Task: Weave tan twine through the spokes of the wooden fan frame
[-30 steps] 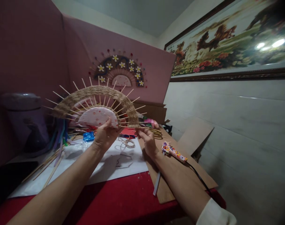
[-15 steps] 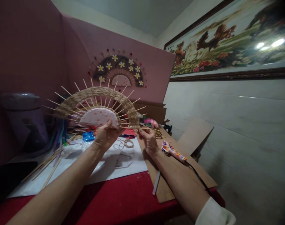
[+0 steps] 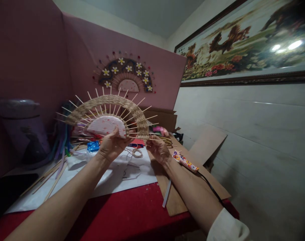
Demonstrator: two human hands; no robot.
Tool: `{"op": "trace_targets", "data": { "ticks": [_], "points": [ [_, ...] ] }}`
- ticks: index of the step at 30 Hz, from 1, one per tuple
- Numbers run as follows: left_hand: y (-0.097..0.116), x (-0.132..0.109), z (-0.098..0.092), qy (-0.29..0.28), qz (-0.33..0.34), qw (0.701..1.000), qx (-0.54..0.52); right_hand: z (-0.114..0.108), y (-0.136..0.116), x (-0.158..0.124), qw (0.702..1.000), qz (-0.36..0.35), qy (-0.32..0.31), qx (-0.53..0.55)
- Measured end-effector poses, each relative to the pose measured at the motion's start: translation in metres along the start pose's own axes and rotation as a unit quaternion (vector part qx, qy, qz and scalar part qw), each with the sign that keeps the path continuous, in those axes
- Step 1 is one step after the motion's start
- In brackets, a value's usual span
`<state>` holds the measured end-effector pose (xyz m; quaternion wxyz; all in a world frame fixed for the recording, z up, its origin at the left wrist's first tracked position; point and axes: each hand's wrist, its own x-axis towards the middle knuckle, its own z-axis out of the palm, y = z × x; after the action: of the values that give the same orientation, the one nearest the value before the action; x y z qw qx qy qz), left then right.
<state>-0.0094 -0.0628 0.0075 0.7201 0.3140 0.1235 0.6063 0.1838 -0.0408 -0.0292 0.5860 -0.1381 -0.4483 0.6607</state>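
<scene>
A half-round woven fan (image 3: 112,99) is held up over the table, with thin sticks spreading from a pink, red-spotted half-disc (image 3: 106,125). Brown twine is woven across the sticks in a wide band. My left hand (image 3: 114,144) grips the half-disc by its lower right part, thumb on the front and fingers behind. At the band's lower right end, my right hand (image 3: 159,149) has its fingertips pinched on the twine edge beside the lowest stick. Whether a loose strand lies between those fingertips is too small to tell.
A flower-patterned glue gun (image 3: 185,161) with a black cord lies on brown cardboard (image 3: 177,201) at right. White paper (image 3: 109,184), a twine coil (image 3: 137,153), loose sticks (image 3: 52,180) and a blue packet (image 3: 93,146) lie on the red-covered table. A finished flowered fan (image 3: 128,68) hangs behind.
The fan has turned and tilted slightly, its left end shifting to the right. My right hand has rolled a little at the band's end, fingers still pinched there.
</scene>
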Motion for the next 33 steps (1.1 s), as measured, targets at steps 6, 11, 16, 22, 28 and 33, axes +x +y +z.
{"op": "trace_targets", "data": {
  "ticks": [6,11,16,22,28,33],
  "points": [
    [-0.001,0.000,0.001,-0.006,-0.026,1.000,0.005,-0.001,-0.002,-0.001,0.998,0.007,-0.065,0.010],
    [0.001,0.001,-0.001,-0.008,-0.048,0.999,-0.005,0.002,-0.004,-0.001,0.998,0.005,-0.052,-0.020],
    [-0.001,-0.001,-0.002,-0.012,-0.070,0.997,-0.006,0.011,-0.005,-0.002,0.998,-0.011,-0.028,-0.058],
    [-0.007,-0.002,0.000,-0.034,-0.112,0.993,0.007,0.013,0.004,-0.004,0.994,-0.030,-0.038,-0.094],
    [-0.007,-0.002,0.000,-0.044,-0.130,0.990,0.017,0.013,0.004,0.000,0.990,-0.086,-0.059,-0.096],
    [-0.004,-0.003,-0.001,-0.012,-0.141,0.990,0.028,0.011,-0.002,0.001,0.994,-0.065,-0.050,-0.076]
  ]
}}
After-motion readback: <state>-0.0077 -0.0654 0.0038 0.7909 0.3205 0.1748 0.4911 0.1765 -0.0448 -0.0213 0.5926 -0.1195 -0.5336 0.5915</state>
